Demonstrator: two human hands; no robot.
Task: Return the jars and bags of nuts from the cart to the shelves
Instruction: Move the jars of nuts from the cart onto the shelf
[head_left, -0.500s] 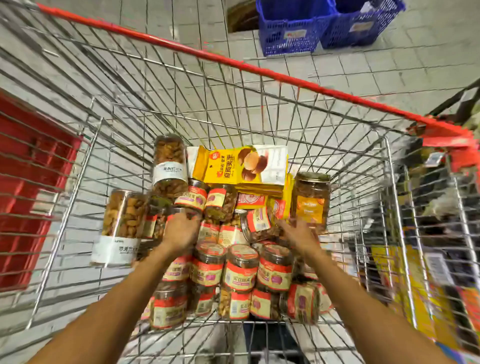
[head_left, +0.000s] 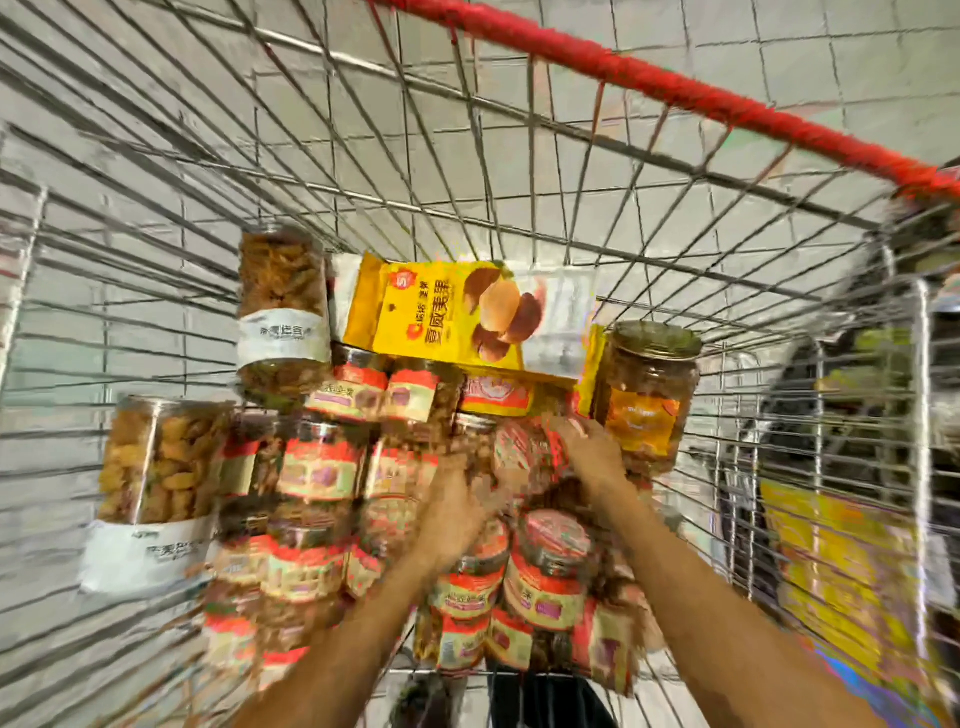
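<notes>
Red-labelled jars (head_left: 548, 582) are piled at lower centre, in the btm of the wire cart (head_left: 675, 91). Just above, left hand (head_left: 452, 512) is laid among them; too blurred, grip can't be told. At centre-right, right hand (head_left: 592, 452) is curled round a tilted jar (head_left: 522, 452). Further up: yellow nut bags (head_left: 436, 312) at centre, amber jar (head_left: 647, 400) to the right, tall clear jars (head_left: 283, 312) at left.

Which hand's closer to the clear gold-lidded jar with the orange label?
Right. The right hand, gripping a red-labelled jar, is left of the gold-lidded jar; the left hand is farther left, lower.
</notes>
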